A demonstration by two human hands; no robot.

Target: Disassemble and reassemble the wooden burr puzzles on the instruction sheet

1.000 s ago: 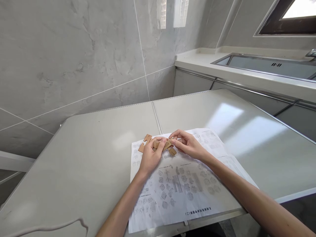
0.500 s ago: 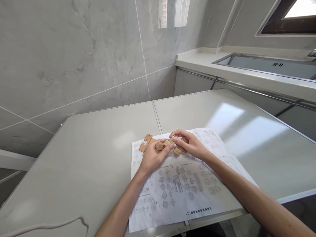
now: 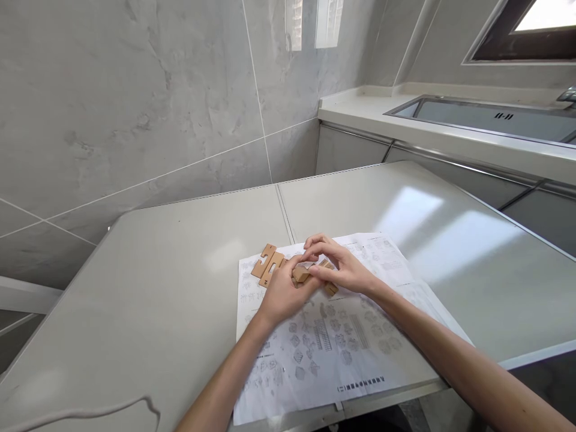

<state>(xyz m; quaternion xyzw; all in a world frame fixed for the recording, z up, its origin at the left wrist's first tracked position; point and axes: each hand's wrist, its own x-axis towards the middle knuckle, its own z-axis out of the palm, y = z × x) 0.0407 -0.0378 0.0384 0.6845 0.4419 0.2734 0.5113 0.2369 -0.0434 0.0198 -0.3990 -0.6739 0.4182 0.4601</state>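
Between the two hands, above the printed sheet (image 3: 315, 354), is a small wooden puzzle block (image 3: 300, 274), partly covered by fingers. My left hand (image 3: 283, 295) is closed round it from the near left. From the right, my right hand (image 3: 342, 265) has its thumb and curled fingertips against the same block. Left of my left hand lie flat notched wooden pieces (image 3: 264, 261), one marked with a number. Another grooved wooden piece (image 3: 332, 289) shows just below my right fingers. The block's far side is hidden.
The sheet, covered with small diagrams, lies on a pale grey table (image 3: 157, 300) with a seam. A white cord (image 3: 90, 413) runs along the near left. Beyond are a tiled wall (image 3: 135, 90) and a counter with a sink (image 3: 477, 117) at right.
My hands have come closer together round the wooden block, the left one turning and shifting slightly right. More of the flat notched pieces at left is uncovered.
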